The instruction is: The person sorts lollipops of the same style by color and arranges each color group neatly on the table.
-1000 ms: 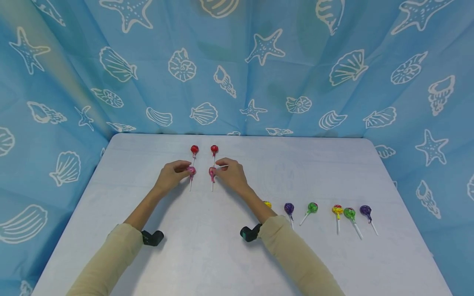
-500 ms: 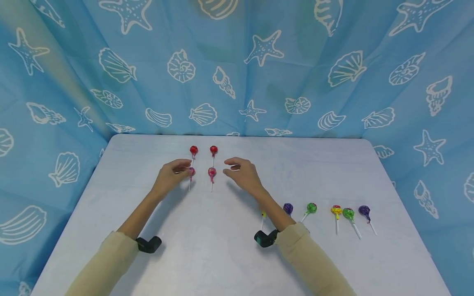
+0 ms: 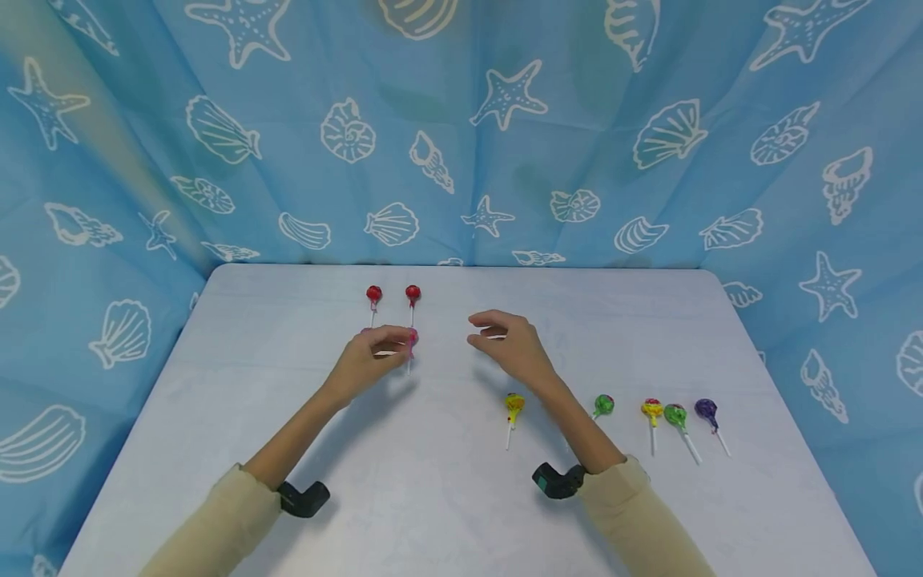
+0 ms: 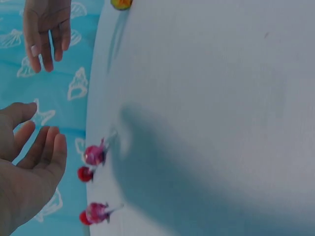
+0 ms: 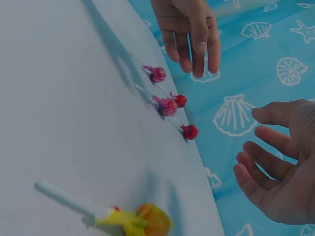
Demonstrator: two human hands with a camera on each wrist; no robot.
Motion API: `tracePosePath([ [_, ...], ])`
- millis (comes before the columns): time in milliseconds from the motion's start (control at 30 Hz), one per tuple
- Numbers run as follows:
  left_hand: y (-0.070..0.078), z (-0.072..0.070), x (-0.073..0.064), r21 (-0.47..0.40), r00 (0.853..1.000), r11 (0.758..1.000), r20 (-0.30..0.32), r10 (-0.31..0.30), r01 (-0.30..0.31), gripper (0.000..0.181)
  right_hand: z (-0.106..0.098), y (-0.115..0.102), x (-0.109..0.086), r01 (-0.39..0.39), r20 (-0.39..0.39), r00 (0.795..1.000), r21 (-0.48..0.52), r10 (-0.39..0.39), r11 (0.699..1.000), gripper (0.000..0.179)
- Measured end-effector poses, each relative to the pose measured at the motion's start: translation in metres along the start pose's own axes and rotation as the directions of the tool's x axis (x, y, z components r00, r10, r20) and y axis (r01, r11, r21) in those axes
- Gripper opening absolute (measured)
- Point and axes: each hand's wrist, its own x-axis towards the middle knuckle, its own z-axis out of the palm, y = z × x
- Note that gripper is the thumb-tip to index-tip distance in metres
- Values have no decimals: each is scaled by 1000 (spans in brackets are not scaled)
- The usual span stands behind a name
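My left hand [image 3: 368, 362] hovers over the pink lollipops, its fingers relaxed and nothing between them. In the head view it partly covers the right pink lollipop [image 3: 413, 336]; the left wrist view shows both, one pink lollipop [image 4: 95, 154] and another pink lollipop [image 4: 97, 212], on the table. Two red lollipops, the left red lollipop [image 3: 373, 294] and the right red lollipop [image 3: 413, 294], lie just behind them. My right hand [image 3: 513, 346], also loosely bent and holding nothing, is raised behind a yellow lollipop [image 3: 514, 405], which shows large in the right wrist view.
On the right lie a green lollipop [image 3: 604, 405], a second yellow lollipop [image 3: 652, 410], another green lollipop [image 3: 676, 415] and a purple lollipop [image 3: 707, 410]. The right forearm hides a second purple one. A blue shell-print curtain [image 3: 433, 208] hangs behind the white table [image 3: 433, 497].
The right hand has left the right pink lollipop and moved right, uncovering the yellow lollipop. The left hand has come off the left pink lollipop and shifted right. The lollipops stay put.
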Motion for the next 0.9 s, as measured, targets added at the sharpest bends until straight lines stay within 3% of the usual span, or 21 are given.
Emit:
tracePosePath([
  [567, 5, 48, -1, -8, 985, 992, 117, 123, -123, 36, -65, 27, -45, -15, -102, 995, -22, 13, 1000, 30],
  [900, 7, 72, -2, -3, 980, 995, 170, 102, -103, 36, -94, 51, -75, -55, -162, 986, -45, 47, 997, 34],
])
